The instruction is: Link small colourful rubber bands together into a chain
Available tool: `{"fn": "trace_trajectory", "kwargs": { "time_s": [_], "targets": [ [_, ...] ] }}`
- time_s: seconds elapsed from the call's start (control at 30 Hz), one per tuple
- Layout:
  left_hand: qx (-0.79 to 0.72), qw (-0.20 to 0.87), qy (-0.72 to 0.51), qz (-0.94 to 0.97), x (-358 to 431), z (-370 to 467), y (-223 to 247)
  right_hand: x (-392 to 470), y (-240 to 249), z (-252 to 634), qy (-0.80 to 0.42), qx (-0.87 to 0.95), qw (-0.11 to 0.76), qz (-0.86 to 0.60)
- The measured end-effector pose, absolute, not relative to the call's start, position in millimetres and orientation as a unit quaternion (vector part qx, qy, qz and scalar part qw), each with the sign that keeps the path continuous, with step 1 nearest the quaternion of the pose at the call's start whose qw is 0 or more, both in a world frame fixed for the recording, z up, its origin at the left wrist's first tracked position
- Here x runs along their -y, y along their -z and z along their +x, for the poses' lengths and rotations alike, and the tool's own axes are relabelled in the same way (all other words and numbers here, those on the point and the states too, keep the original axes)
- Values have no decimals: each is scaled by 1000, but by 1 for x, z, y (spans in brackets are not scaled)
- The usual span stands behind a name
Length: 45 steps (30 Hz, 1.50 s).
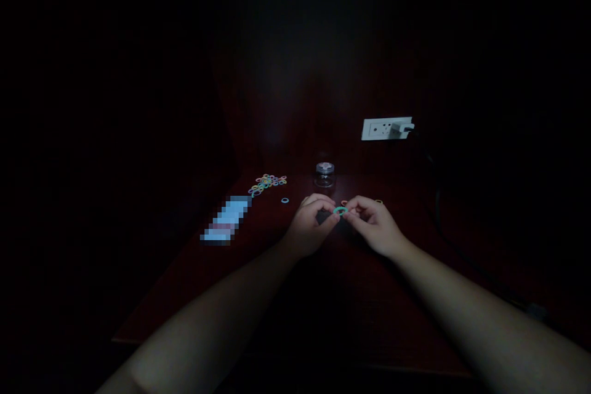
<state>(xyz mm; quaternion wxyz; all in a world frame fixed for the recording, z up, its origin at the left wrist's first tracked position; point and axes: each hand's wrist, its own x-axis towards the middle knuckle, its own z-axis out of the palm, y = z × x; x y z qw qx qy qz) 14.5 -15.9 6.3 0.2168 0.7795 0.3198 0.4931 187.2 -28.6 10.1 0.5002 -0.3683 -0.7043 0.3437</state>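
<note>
A small green ring, which looks like a hair tie [340, 208], is stretched between my two hands above the dark red table [198, 277]. On its left side, my left hand [310, 225] pinches it between thumb and fingers. The fingertips of my right hand [375, 225] grip the opposite side. Just behind my right hand lie an orange hair tie [344, 202] and a yellowish one [379, 201], both partly hidden by the fingers. A lidded clear jar [325, 176] stands a little beyond my hands. A single blue hair tie [285, 201] rests left of the jar.
Several multicoloured hair ties [266, 182] lie in a loose pile at the back left. Nearer, a lit, pixelated rectangle [231, 215] lies on the table. The back wall carries a white socket [376, 130] with a plug [402, 128]; a dark cable [438, 206] runs down the right side.
</note>
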Motion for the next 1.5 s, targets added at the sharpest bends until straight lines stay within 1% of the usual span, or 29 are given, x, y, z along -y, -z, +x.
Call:
{"fn": "trace_trajectory", "kwargs": {
  "time_s": [0.13, 0.27, 0.5, 0.9, 1.5],
  "targets": [
    [-303, 227, -480, 792, 16, 13, -6, 27, -11, 186, -440, 652, 514, -342],
    [-293, 238, -476, 794, 15, 13, -5, 27, -11, 186, -478, 625, 524, -325],
    [-306, 243, -485, 783, 13, 14, -2, 25, -8, 187, -477, 655, 480, -335],
    [-302, 248, -477, 787, 13, 14, -2, 25, -9, 189, -459, 660, 492, -335],
    [-359, 261, -461, 769, 16, 15, -5, 26, -9, 188, -463, 660, 483, -342]
  ]
}}
